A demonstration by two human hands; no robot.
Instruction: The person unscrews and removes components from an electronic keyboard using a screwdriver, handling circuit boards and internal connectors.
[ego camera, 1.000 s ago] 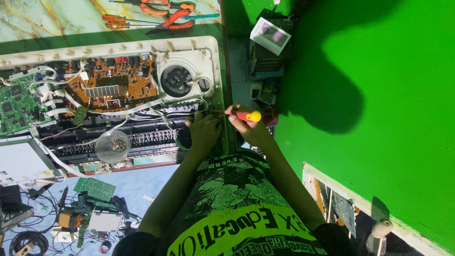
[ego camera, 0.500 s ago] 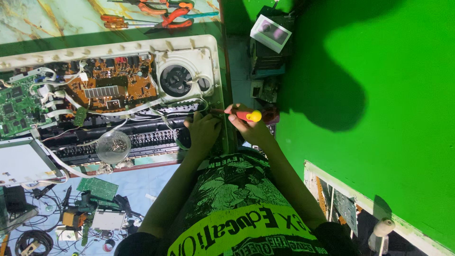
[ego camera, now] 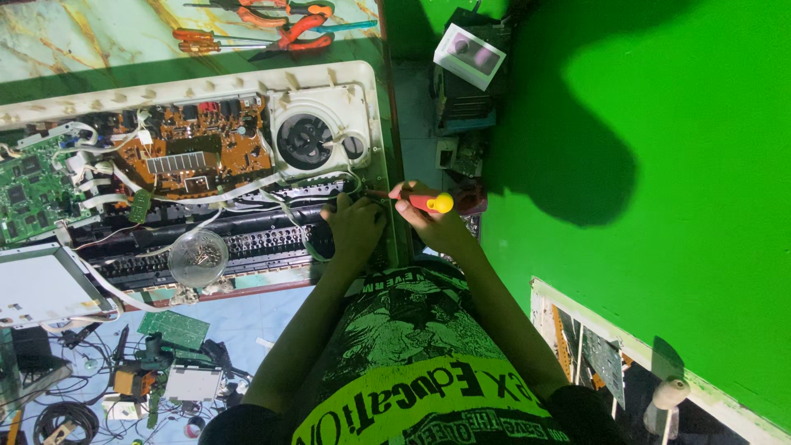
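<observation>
One screwdriver enclosed in right grip, left grip flat on black keybed.

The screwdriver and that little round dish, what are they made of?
The screwdriver in the right hand has a glossy red-and-yellow handle, probably plastic; its thin dark shaft looks like metal. The round dish is see-through and shiny, so clear plastic or glass; which one cannot be told.

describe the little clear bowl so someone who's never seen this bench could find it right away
Start at the long opened keyboard casing lying across the bench, with its brown circuit board and round speaker. Just below the board, on the black key strip, sits the clear bowl. It is the only round, see-through thing there, with small metal bits inside.
</observation>
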